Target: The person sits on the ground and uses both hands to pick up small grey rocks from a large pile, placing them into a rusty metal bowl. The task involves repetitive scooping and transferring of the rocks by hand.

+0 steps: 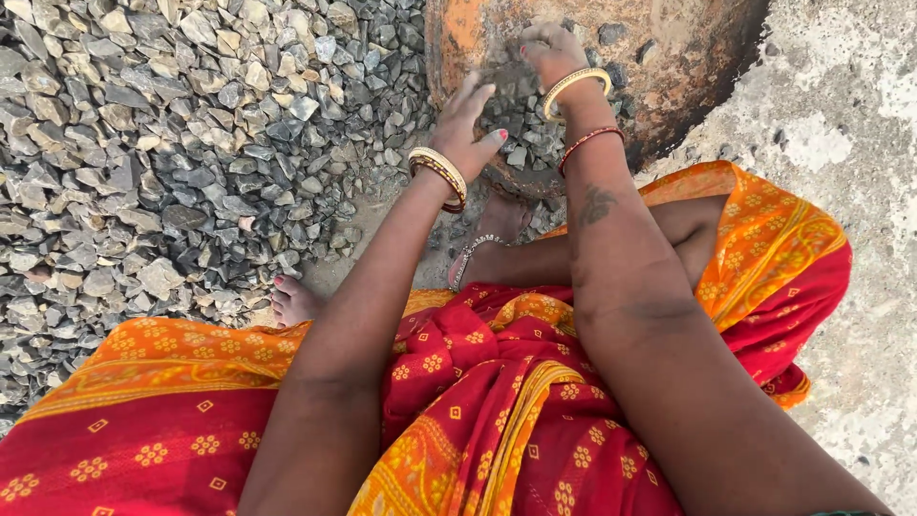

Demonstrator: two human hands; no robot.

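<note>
Scooping gravel [191, 143] into pan [688, 57]: left hand [468, 129] fingers spread, right hand [549, 53] cupped over stones; next, another drag.

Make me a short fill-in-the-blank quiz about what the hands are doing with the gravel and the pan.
1. Both hands reach into a rusty round ____.
2. The left hand and right hand rest on crushed ____ inside the pan.
3. Each wrist wears a gold ____.
4. The gravel pile lies to the person's ____.

Missing words: pan; stone; bangle; left
</note>
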